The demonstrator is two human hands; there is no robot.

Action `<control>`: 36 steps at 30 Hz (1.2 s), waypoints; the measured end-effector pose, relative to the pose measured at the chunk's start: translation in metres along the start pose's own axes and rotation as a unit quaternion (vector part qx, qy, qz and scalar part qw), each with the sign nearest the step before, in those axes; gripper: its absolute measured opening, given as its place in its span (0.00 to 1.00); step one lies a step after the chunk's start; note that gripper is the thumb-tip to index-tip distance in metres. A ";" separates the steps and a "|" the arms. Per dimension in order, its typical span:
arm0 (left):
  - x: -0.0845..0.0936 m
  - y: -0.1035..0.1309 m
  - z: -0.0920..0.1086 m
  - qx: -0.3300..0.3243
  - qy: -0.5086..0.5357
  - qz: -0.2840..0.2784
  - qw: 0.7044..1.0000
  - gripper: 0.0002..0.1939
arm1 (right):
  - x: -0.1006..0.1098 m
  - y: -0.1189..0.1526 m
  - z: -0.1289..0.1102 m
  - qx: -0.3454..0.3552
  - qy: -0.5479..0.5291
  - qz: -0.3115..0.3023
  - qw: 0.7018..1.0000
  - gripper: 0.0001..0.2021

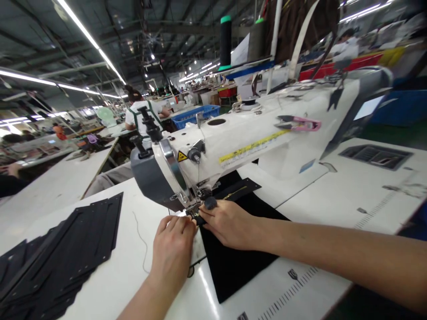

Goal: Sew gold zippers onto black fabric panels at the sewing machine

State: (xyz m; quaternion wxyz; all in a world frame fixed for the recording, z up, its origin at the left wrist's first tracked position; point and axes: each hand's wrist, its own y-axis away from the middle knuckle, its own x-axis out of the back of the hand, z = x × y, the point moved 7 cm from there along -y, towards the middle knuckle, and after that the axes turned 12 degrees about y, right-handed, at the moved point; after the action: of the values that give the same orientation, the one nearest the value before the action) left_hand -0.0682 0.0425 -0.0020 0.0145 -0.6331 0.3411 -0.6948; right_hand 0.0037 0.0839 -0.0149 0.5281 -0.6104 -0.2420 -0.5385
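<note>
two near hands (pixel 174 244) (pixel 233 224), two thread cones (pixel 226 43) (pixel 256 41), one snipper (pixel 305 123)

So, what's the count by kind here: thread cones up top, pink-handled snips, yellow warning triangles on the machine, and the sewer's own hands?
Thread cones: 2, a black cone and a grey cone
Pink-handled snips: 1
Yellow warning triangle: 1
Hands: 2, left hand and right hand
Total: 6
</note>
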 end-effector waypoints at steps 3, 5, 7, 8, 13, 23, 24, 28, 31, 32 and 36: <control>0.001 0.000 -0.002 0.000 0.004 0.016 1.000 0.10 | -0.001 -0.002 0.000 0.002 0.008 0.007 1.000 0.11; 0.000 -0.001 -0.003 0.003 0.007 0.016 1.000 0.10 | -0.001 -0.003 0.000 0.002 0.005 0.010 1.000 0.12; -0.001 -0.001 -0.005 0.008 0.013 0.015 1.000 0.09 | -0.002 -0.003 0.001 0.002 0.000 0.013 1.000 0.11; -0.001 -0.001 -0.006 0.012 0.015 0.014 1.000 0.09 | -0.002 -0.003 0.001 0.003 -0.002 0.016 1.000 0.11; -0.002 0.000 -0.007 0.026 0.019 0.021 0.999 0.08 | 0.002 -0.003 0.001 -0.001 -0.007 0.024 1.000 0.09; 0.000 0.000 -0.008 0.031 0.018 0.038 0.999 0.08 | 0.004 -0.005 0.002 -0.016 -0.026 0.022 0.999 0.08; 0.000 0.000 -0.008 0.031 0.016 0.041 0.999 0.08 | 0.003 -0.005 0.002 -0.019 -0.030 0.020 0.999 0.09; -0.001 0.000 -0.009 0.033 0.011 0.043 0.998 0.08 | 0.001 -0.007 0.002 -0.025 -0.044 0.014 0.999 0.09; -0.002 0.000 -0.011 0.036 0.019 0.045 0.998 0.09 | 0.000 -0.008 0.006 -0.031 -0.056 0.023 0.998 0.09; -0.002 0.000 -0.012 0.039 0.024 0.045 0.998 0.08 | 0.000 -0.007 0.009 -0.038 -0.054 0.025 0.998 0.09; 0.004 0.002 -0.017 0.072 0.058 0.017 0.996 0.06 | 0.005 0.012 0.030 -0.135 0.012 0.001 0.991 0.19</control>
State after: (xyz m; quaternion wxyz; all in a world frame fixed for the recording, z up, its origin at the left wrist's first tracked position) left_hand -0.0848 0.0467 0.0010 0.0516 -0.5830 0.3015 -0.7527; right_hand 0.0279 0.1057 -0.0109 0.4441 -0.6696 -0.1604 -0.5734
